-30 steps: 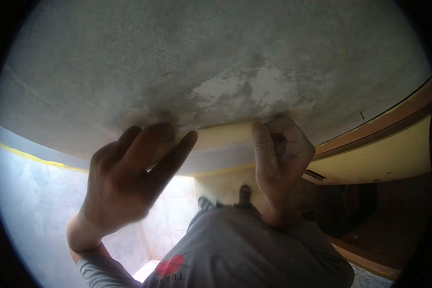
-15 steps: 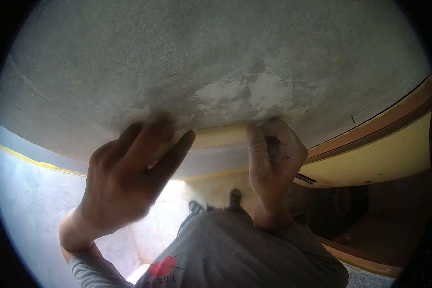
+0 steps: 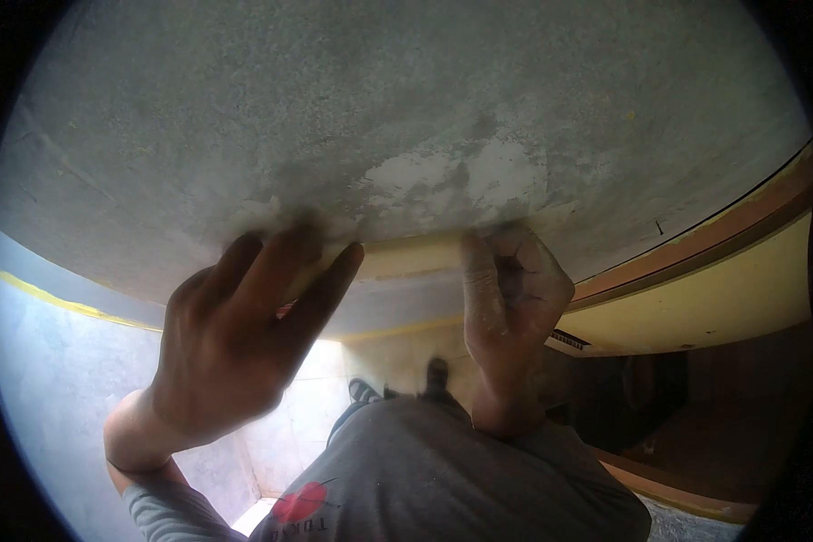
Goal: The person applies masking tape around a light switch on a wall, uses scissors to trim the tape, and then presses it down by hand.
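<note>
Against the grey, plastered wall (image 3: 334,99), both my hands are raised at chest height. A pale cream, flat strip (image 3: 411,257) spans the gap between them, its upper edge close to or against the wall; its exact kind cannot be made out. My left hand (image 3: 230,334) grips the strip's left end, fingers bent towards the wall and thumb pointing along it; the fingertips are blurred. At the right end, my right hand (image 3: 515,289) is curled, with its dusty thumb against the strip. White smooth patches (image 3: 461,172) show on the wall just above.
A brown wooden frame (image 3: 696,248) edges the wall on the right, beside a yellowish panel (image 3: 696,316). Below are light floor tiles (image 3: 312,406) and my feet in sandals (image 3: 436,375). A pale bluish wall (image 3: 72,352) stands on the left.
Both hands and the strip sit slightly further left in the view, mostly along with a small shift of the camera. The grip looks the same.
</note>
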Demonstrator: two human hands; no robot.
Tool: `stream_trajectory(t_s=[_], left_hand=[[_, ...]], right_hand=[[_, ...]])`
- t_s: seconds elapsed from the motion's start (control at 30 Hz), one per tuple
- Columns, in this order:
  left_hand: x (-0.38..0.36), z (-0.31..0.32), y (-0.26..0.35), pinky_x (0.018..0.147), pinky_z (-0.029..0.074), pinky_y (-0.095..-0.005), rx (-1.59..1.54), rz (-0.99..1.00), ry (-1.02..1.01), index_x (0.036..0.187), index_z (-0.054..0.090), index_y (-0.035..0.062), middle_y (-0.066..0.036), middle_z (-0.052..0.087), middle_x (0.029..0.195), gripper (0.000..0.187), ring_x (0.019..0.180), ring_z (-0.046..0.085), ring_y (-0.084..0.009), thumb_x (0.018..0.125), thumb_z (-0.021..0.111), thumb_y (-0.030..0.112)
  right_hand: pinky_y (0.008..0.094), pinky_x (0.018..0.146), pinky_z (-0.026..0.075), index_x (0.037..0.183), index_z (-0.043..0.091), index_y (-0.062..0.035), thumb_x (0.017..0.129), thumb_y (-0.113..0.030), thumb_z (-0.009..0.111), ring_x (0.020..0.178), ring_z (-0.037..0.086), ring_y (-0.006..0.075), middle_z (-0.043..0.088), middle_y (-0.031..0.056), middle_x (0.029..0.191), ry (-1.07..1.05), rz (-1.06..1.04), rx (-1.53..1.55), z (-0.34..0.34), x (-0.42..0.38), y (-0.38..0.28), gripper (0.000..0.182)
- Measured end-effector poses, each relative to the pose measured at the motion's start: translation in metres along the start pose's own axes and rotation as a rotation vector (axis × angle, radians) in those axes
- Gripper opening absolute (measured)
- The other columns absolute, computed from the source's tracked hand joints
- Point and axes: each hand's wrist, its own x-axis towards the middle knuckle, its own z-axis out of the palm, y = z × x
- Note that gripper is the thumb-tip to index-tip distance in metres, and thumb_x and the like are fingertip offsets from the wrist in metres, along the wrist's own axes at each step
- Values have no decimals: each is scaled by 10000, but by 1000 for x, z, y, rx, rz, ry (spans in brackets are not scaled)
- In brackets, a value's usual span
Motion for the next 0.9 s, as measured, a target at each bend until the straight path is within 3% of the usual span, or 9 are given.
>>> stream_trajectory(t_s=[0.1,0.9], left_hand=[[-2,-1,1,678,663,-367,7,-13,-28,1253,777,94,-120,635,1056,441,894,711,-248,813,778,63],[-4,-4,1,668,665,-362,74,1,-39,1267,766,80,-118,631,1079,422,869,703,-237,845,776,91]], right_hand=[[191,533,290,806,627,2,988,11,702,606,427,-19,550,-64,658,-15,88,-19,0,-1,-10,196],[197,531,271,778,623,-7,982,-8,719,610,409,-19,529,-71,653,12,161,30,4,-2,-14,225]])
